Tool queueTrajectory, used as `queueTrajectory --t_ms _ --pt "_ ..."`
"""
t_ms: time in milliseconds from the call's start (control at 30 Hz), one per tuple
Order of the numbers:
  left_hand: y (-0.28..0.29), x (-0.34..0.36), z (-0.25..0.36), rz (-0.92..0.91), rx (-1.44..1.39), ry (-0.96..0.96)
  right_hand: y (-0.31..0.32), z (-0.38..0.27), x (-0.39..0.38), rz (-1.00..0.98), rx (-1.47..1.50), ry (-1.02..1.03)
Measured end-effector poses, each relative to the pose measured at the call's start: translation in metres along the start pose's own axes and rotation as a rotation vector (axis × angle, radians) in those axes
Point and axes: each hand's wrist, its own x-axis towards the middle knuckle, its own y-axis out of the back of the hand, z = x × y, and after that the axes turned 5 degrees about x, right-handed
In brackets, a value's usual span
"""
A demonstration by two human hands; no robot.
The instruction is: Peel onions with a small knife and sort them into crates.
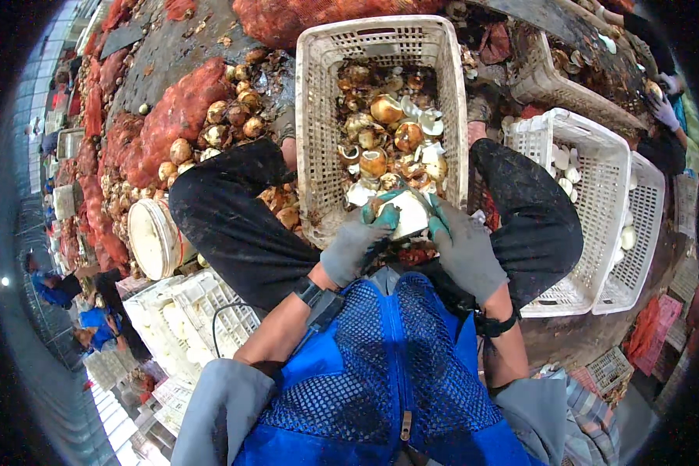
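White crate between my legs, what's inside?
Brown onions and pale, curved peels show. Your left hand, right hand and the white onion they hold hide part of the crate's near end; anything beneath the onions is covered.

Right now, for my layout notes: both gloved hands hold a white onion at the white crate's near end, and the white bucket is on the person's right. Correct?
Not quite: the head view shows the white bucket on the person's left, not right. The gloved left hand and right hand do hold a white onion at the near end of the white crate.
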Motion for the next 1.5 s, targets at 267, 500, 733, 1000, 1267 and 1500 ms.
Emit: queueTrajectory --t_ms 267,500,733,1000,1267,1500 --pt "-0.007 0.002 0.024 0.013 -0.059 0.080 -0.021 0.020 -0.002 0.029 -0.298 0.157" --pt "-0.006 0.012 -0.030 -0.007 0.704 -0.349 -0.036 0.033 -0.005 0.058 0.442 -0.324" --pt "0.005 0.001 0.006 0.083 0.632 -0.593 -0.017 -0.016 -0.006 0.050 0.283 -0.263" --pt "-0.007 0.007 -0.020 0.000 -0.129 0.022 -0.044 -0.001 -0.012 0.180 -0.034 -0.074" --pt "-0.006 0.013 -0.015 0.069 0.154 -0.249 -0.028 -0.005 -0.008 0.135 -0.090 -0.027" --pt "-0.011 0.009 0.024 0.040 -0.183 0.002 -0.020 0.007 -0.005 -0.010 0.188 -0.174"
